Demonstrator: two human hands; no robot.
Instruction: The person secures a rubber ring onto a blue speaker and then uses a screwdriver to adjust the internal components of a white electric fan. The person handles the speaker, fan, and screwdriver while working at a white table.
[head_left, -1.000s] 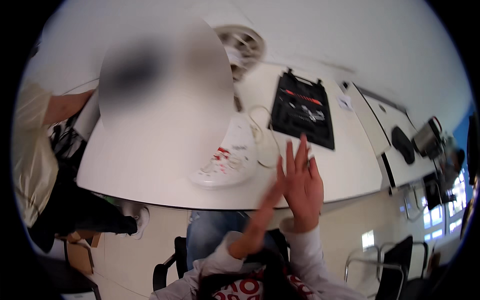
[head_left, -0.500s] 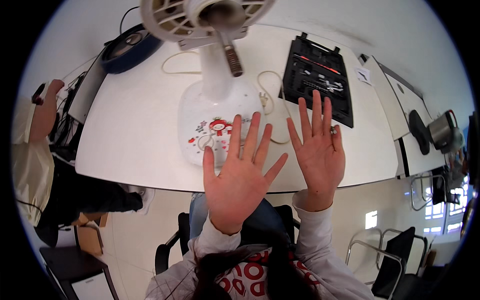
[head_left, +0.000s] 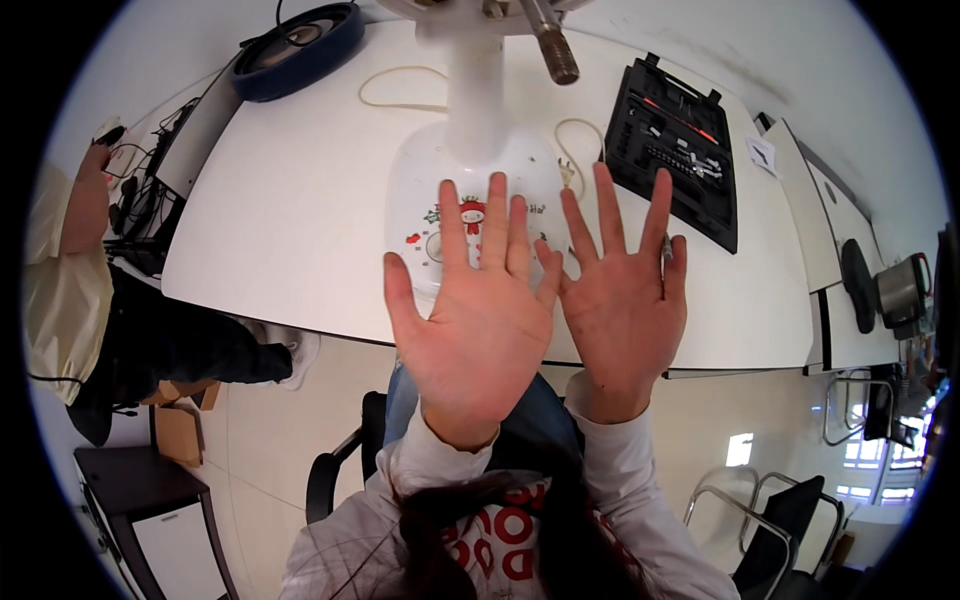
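Both my hands are raised over the table's near edge, palms toward me, touching no part of the fan. My left hand [head_left: 475, 330] is open with its fingers spread. Beside it, my right hand [head_left: 625, 320] is open too. A small silvery thing [head_left: 668, 250] shows against my right thumb; its kind is unclear. Behind my hands stands a white electric fan with its blades off; its square base [head_left: 410, 190] carries a red cartoon print. A threaded metal shaft [head_left: 556, 55] points out from the fan's head, which is mostly cut off at the top.
A black tool case [head_left: 665, 150] lies unfolded at the back right. The cream cord [head_left: 580, 125] with its plug lies beside the fan base. A round dark-blue object [head_left: 300, 50] sits back left. Another person [head_left: 75, 280] is at far left; a metal-framed chair [head_left: 780, 530] stands lower right.
The view has shifted, so the fan appears higher and farther right. My hands have come closer together, still spread with palms toward me.
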